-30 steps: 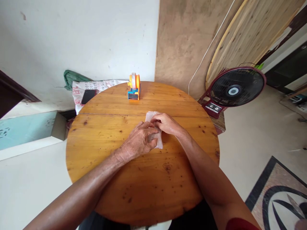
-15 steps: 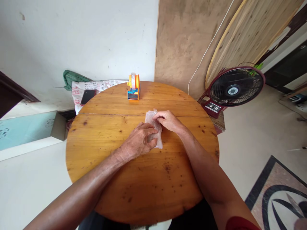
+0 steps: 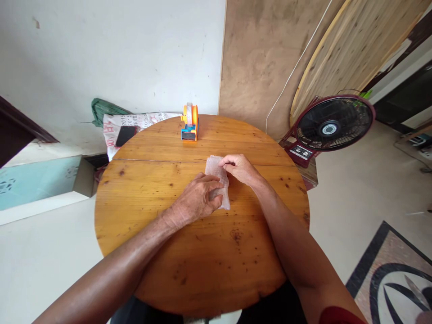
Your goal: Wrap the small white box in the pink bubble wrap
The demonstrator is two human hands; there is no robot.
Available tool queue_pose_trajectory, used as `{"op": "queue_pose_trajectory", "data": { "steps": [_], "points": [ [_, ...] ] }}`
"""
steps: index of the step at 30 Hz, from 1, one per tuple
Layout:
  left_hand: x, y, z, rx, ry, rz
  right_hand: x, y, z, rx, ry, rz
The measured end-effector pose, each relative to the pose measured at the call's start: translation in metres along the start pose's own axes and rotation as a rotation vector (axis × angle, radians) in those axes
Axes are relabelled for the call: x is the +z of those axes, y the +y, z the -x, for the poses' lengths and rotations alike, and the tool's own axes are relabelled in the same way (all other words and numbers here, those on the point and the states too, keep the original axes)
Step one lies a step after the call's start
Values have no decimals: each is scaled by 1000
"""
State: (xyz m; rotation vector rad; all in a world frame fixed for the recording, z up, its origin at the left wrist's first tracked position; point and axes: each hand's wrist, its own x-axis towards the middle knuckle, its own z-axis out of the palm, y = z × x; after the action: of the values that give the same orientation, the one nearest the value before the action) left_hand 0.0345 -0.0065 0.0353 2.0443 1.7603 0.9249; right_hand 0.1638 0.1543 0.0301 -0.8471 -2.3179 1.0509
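1. Lying at the far left, a black smartphone (image 3: 125, 136) sits on a white printed sack (image 3: 110, 137) by the rim of the round wooden table (image 3: 145, 202), well apart from both hands.
2. Farther right, at the table's far side, stands an orange-and-blue tape dispenser (image 3: 191, 128) carrying a roll of tape, upright and untouched.
3. Next comes the left hand (image 3: 200, 193), laid over the near left part of the packet; its fingers are bent and slightly spread, the thumb apart from them near the packet's near end, with clear wrap showing in the gap.
4. Under it, around the middle of the table, is the bubble-wrap packet (image 3: 213, 166), narrow, long from near to far, and flat on the wood. It should prove light and soft, the wrap a little slippery and apt to slide or unfold unless pinned. Whatever it may contain is hidden, so stiffness inside cannot be judged; treating it as fragile seems wise. A broad, gentle press on the middle suits it, with a fingertip pinch at an edge and no hard squeeze.
5. At the packet's far right edge is the right hand (image 3: 240, 167), thumb and index tips brought close together, the other fingers curled; whether they pinch the wrap or merely touch it, I cannot tell.
6. Far right, beyond the table, a dark red electric fan (image 3: 330, 129) stands clear.
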Motion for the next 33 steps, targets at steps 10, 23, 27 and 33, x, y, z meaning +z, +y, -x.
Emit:
{"op": "queue_pose_trajectory", "data": {
  "steps": [10,23,27,33],
  "points": [
    [1,-3,1,16,25,9,4,18,-7,119,206,-12],
    [3,-1,-1,11,27,9,15,14,-13,275,200,201],
    [3,-2,0,15,29,3,17,15,-18,307,187,135],
    [3,-2,0,13,29,-6,20,11,-18,285,117,-85]
  ]
}}
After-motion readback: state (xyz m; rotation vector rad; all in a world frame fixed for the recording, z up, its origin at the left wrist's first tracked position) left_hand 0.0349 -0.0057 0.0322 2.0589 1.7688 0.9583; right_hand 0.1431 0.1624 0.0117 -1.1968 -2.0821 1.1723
